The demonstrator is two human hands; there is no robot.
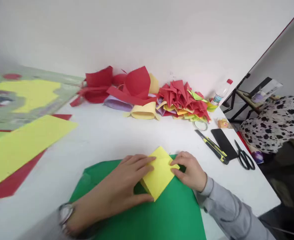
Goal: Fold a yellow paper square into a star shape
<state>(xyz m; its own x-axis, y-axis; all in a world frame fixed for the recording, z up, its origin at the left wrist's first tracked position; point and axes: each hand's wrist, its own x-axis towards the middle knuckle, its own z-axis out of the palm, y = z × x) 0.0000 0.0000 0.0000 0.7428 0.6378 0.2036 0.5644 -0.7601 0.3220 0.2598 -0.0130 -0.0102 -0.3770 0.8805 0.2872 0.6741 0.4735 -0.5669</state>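
Upon green sheet [161, 220] (cut off): yellow paper [161, 172].

There is one yellow square [161, 171], one green sheet [159, 220], one knife [213, 146], one pair of scissors [241, 154] and one bottle [220, 94].

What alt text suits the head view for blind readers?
A left hand and right hand hold a yellow paper square over a green sheet on a white table. Red folded papers lie beyond, scissors and a cutter at right.

With my right hand [191, 170] I hold the right corner of the yellow paper [161, 171], and my left hand [125, 180] touches its left side, over the green sheet [161, 218]
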